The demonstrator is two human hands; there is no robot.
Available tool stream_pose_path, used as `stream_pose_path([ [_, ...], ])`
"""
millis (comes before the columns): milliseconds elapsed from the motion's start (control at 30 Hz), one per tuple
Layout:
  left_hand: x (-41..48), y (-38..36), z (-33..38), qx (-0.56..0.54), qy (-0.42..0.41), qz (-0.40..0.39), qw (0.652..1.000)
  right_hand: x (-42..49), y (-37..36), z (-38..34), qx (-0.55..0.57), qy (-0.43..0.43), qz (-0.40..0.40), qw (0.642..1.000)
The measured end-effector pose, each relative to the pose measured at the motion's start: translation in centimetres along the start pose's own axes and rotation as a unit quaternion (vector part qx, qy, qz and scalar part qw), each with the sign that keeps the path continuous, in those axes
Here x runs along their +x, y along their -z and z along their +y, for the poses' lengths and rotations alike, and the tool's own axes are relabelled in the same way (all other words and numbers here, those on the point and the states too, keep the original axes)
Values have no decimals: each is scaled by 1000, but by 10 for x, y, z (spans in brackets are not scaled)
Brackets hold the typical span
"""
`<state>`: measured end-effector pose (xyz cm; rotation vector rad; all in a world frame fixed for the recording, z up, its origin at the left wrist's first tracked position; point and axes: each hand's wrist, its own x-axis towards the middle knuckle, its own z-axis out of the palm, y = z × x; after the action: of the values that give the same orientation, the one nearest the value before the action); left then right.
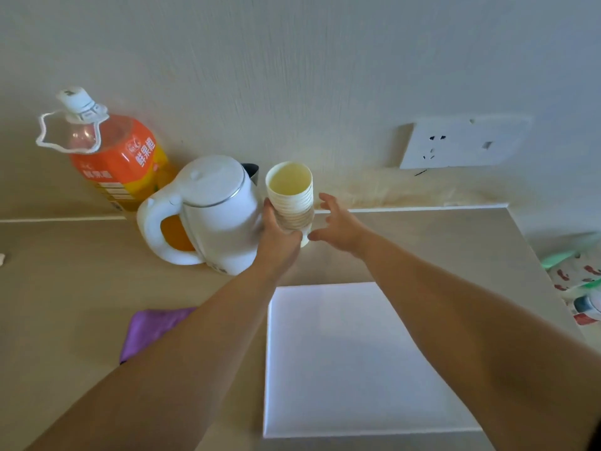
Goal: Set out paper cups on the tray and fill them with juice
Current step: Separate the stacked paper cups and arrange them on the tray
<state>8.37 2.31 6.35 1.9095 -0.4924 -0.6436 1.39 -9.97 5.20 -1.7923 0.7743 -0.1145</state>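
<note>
Closest in, the white tray (357,369) is seen flat on the counter (422,242), with no cups set on it yet. Beyond it, the stack of paper cups (294,203) is gripped low on its side by the left hand (276,236), right beside the kettle (221,216). The right hand (338,226) is held open, fingers spread, just short of the stack. The stack stands upright, long axis near vertical, mouths upward. Light, thin-walled and easily crushed, it is judged best held gently by the sides, with the top cup lifted by its rim.
</note>
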Motion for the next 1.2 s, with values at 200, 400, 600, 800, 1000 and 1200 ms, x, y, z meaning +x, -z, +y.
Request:
stream_pose_path([
  [200, 9, -5, -6, -17, -12, 6, 1000, 18, -13, -3, 72, 27, -40, 996],
  [400, 6, -8, -10, -6, -76, 3, 997, -13, -2, -8, 111, 18, -39, 993],
  [600, -13, -1, -7, 43, -155, 41, 986, -65, 12, -30, 174, 2, -93, 980],
  [800, -55, 28, 29, 28, -243, 74, 967, -103, 21, -57, 154, 27, -138, 978],
  [1000, -90, 54, 59, 82, -284, 33, 955, -133, 46, -100, 178, 146, 18, 973],
  [1200, -121, 64, 80, 143, -324, 32, 935, -157, 46, -133, -21, 209, 4, 978],
])
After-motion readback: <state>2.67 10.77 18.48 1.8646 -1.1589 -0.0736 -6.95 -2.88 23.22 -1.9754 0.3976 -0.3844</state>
